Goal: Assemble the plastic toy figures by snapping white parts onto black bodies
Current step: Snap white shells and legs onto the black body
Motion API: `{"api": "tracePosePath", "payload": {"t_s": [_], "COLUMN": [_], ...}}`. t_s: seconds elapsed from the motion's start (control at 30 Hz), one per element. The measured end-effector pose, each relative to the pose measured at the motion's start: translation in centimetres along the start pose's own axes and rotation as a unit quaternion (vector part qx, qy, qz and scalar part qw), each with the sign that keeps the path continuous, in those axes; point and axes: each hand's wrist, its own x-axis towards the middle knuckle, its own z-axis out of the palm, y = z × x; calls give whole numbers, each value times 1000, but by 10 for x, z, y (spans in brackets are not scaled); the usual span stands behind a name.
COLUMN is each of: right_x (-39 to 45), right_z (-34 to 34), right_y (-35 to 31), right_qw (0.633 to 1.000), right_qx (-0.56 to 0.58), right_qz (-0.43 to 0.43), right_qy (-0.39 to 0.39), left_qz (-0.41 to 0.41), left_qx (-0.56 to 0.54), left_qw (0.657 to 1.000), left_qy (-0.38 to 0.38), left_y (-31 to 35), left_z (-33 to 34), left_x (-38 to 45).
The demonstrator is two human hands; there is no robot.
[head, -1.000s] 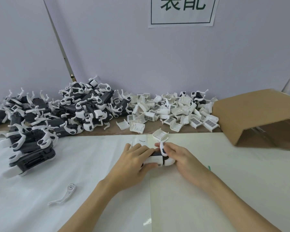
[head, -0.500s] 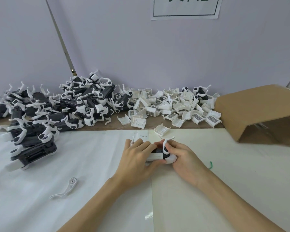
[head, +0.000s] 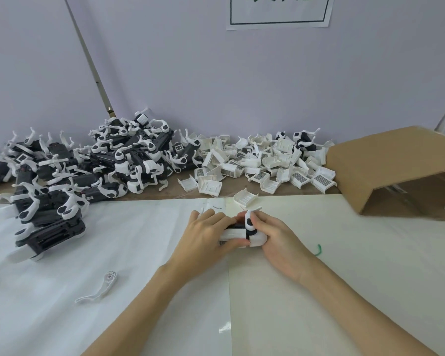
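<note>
A toy figure (head: 238, 233) with a black body and white shell lies on the table between both hands. My left hand (head: 206, 236) grips its left end, fingers curled over the top. My right hand (head: 272, 235) holds its right end, thumb and fingers around the white rounded end and a white arm piece (head: 249, 220) that stands up from the body. A loose white arm part (head: 98, 289) lies at the lower left. A single white cover part (head: 244, 197) sits just beyond the hands.
A heap of black-and-white figures (head: 88, 165) fills the back left. A pile of white cover parts (head: 265, 165) lies at the back centre. A tipped cardboard box (head: 396, 170) stands at the right. A small green scrap (head: 318, 249) lies right of my hands.
Both hands keep hold of the figure and have shifted only slightly. The view has tilted a little, so the piles sit higher in the frame.
</note>
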Motion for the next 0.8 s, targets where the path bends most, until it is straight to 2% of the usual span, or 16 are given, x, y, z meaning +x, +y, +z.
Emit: {"api": "tracePosePath", "payload": {"t_s": [0.07, 0.13, 0.2, 0.27, 0.47, 0.8], "right_x": [-3, -6, -8, -7, -4, -8], "right_z": [-2, -2, 1, 3, 8, 11], "right_y": [-2, -4, -2, 2, 11, 10], "right_qw": [999, 986, 966, 952, 946, 947], "right_qx": [-42, -152, -243, -284, -294, -282], "right_qz": [-15, -53, -87, -114, -121, -132], "right_qy": [-27, -45, -22, 23, 68, 81], "left_qz": [-41, -81, -80, -70, -50, -55], "left_qx": [-88, -170, -188, -184, -181, -195], "left_qw": [994, 980, 976, 977, 981, 979], "left_qy": [-47, -69, -76, -77, -49, -15], "left_y": [-9, -18, -24, -23, -15, -10], "left_z": [-7, -13, -16, -17, -14, -10], "left_x": [1, 1, 0, -1, -1, -2]}}
